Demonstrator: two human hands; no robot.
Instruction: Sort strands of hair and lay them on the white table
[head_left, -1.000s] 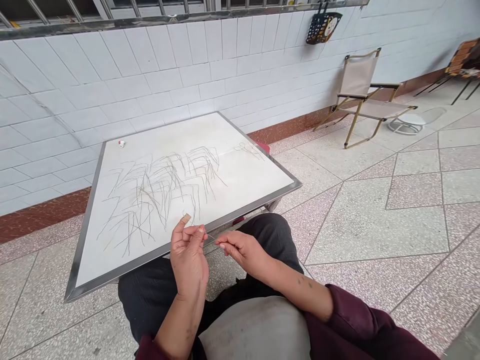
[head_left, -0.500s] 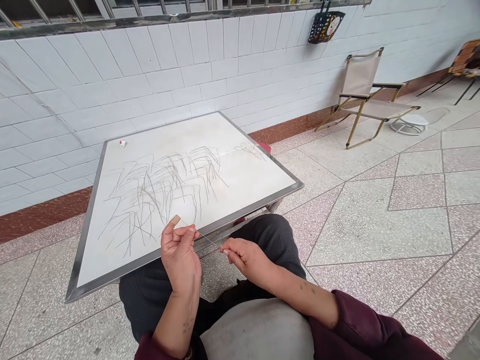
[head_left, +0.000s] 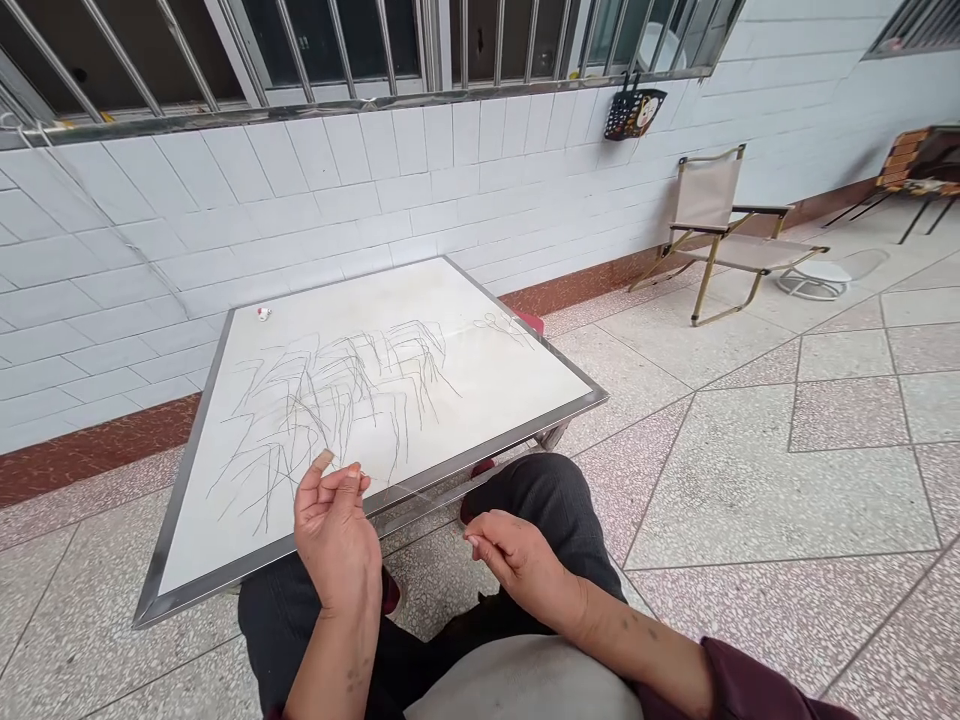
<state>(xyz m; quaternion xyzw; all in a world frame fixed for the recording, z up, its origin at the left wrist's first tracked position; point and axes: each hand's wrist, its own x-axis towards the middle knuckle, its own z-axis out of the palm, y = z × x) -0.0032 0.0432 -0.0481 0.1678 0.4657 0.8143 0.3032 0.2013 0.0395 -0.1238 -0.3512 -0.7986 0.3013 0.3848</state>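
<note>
Many thin dark strands lie in loose bent bundles across a white table with a metal edge. At the table's front edge, my left hand pinches a thin strand between thumb and forefinger; another of its fingers has a tan wrap at the tip. To the right, above my lap, my right hand has its thumb and forefinger pressed together on the strand, which is only faintly visible between the hands. A few more fine strands rest at the table's right side.
A small white and red object sits at the table's back left corner. Behind it are a tiled wall and barred windows. A black basket hangs there. A folding chair and a low white stool stand at the right.
My hands have moved farther apart, the left one to the left and the right one slightly right and down. The view has tilted up, showing more of the windows.
</note>
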